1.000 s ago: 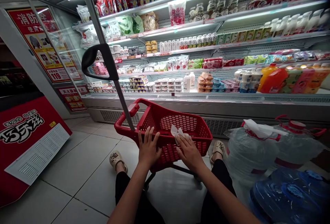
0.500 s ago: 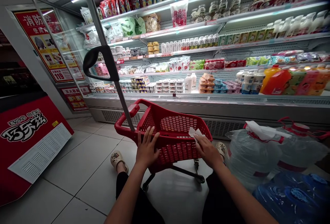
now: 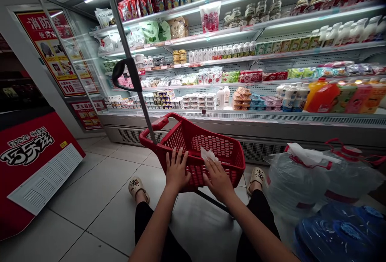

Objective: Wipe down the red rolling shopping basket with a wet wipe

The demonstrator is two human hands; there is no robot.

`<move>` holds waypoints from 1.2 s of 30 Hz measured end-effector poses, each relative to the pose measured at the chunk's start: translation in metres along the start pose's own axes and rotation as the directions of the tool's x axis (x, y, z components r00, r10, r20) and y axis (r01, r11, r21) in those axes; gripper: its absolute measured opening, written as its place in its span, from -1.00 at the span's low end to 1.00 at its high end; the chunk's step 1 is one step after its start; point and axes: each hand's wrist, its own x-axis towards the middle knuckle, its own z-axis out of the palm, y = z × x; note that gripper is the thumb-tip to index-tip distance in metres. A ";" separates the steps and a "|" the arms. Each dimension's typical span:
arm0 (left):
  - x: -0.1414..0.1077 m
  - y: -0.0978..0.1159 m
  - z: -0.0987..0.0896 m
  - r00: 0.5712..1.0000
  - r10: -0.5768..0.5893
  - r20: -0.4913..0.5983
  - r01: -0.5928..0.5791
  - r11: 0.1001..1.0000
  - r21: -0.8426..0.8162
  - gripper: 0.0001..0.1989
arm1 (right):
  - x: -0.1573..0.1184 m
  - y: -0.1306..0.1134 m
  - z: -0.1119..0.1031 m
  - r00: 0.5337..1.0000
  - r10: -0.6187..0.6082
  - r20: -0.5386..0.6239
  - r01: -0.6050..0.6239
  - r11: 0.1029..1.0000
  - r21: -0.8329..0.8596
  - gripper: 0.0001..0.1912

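A red shopping cart with a perforated plastic basket [image 3: 215, 143] stands in front of me, tilted toward me. My left hand [image 3: 177, 171] lies on the basket's near side by the rim, fingers spread and nothing in them. My right hand [image 3: 219, 179] presses a white tissue [image 3: 208, 154] against the near rim, its fingers laid over the tissue. Part of the tissue sticks out past the fingertips. From the basket's left end rises a grey pole with a black loop handle [image 3: 132, 75].
A lit refrigerated shelf unit [image 3: 187, 123] with bottles, tubs and bags runs along the back. Large clear water jugs [image 3: 297, 185] and blue bottles [image 3: 340, 230] stand at the right. A red cabinet [image 3: 33, 165] is at the left. My feet in beige clogs flank the cart.
My right hand has slid the tissue leftward along the rim, closer to my left hand. The basket has shifted and tipped slightly toward me, and its handle has swung right.
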 end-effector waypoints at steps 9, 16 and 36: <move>-0.007 0.003 0.004 0.998 -0.003 0.065 0.000 0.999 0.045 -0.11 | 0.021 -0.016 -0.003 0.994 -0.101 0.044 0.098 0.993 0.069 -0.37; -0.013 0.008 0.004 0.998 -0.004 0.067 0.002 1.000 0.029 -0.03 | -0.040 0.068 -0.047 0.995 0.088 0.045 -0.090 0.995 0.032 -0.45; -0.014 0.032 0.034 0.995 0.036 0.093 -0.031 0.998 -0.059 -0.13 | 0.021 -0.012 -0.002 0.995 -0.036 0.091 0.034 0.999 0.024 -0.38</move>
